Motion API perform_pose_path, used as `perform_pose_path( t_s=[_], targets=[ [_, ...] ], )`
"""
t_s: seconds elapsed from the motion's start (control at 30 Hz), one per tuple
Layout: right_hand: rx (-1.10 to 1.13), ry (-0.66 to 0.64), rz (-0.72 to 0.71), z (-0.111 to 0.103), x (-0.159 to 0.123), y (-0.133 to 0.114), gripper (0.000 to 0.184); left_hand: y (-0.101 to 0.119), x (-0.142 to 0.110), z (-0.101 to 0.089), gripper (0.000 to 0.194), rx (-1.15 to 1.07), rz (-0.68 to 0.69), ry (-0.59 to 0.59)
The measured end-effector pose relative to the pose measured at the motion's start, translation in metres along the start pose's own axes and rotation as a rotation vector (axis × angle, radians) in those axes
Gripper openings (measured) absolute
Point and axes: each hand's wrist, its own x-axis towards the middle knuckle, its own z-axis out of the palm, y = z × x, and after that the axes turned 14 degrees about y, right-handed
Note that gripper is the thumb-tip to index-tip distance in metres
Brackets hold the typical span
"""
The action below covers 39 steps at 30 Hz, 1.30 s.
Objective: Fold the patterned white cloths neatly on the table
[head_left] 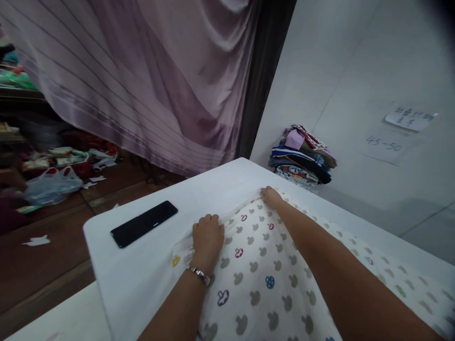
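A white cloth with a grey and coloured mushroom print (pixel 254 270) lies spread over the white table (pixel 227 182), its far edge slightly gathered. My left hand (pixel 208 234), with a metal bracelet at the wrist, has its fingers curled on the cloth near its left end. Farther off, my right hand (pixel 272 196) pinches the cloth's far corner. The far edge runs fairly straight between both hands. More of the same print stretches along the table to the right, under and beyond my right forearm. The fingertips of both hands are partly hidden.
A black phone (pixel 144 223) lies left of the cloth. Folded clothes (pixel 302 156) are stacked by the wall beyond the table. A purple curtain (pixel 177 85) hangs behind. On the floor at left sit plastic bags (pixel 53 184) and paper scraps (pixel 36 240).
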Motion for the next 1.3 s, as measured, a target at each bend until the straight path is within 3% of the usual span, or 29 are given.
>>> perform_pose_path(
  t_s=[0.37,0.53,0.8,1.0,1.17,1.3],
  targets=[
    [-0.019,0.041,-0.053,-0.01,-0.009,0.0,0.028,0.003,0.003,-0.004,0.013,-0.123,-0.05,-0.035],
    [0.014,0.093,0.011,-0.003,-0.006,-0.006,0.035,0.0,0.007,-0.007,0.019,-0.128,-0.082,0.066],
    [0.144,0.108,-0.012,0.013,0.007,-0.002,0.043,-0.006,0.007,0.001,0.021,-0.028,-0.161,-0.104],
    [0.155,0.074,-0.006,0.01,0.009,0.007,0.033,-0.005,0.008,0.003,0.023,-0.046,-0.138,-0.028],
    [0.184,0.109,-0.025,0.014,0.006,0.003,0.035,-0.006,0.007,0.003,0.019,-0.012,-0.147,-0.105],
    [0.227,0.15,-0.051,0.012,0.002,0.007,0.027,-0.005,0.007,0.002,0.02,-0.005,-0.138,-0.094]
  ],
)
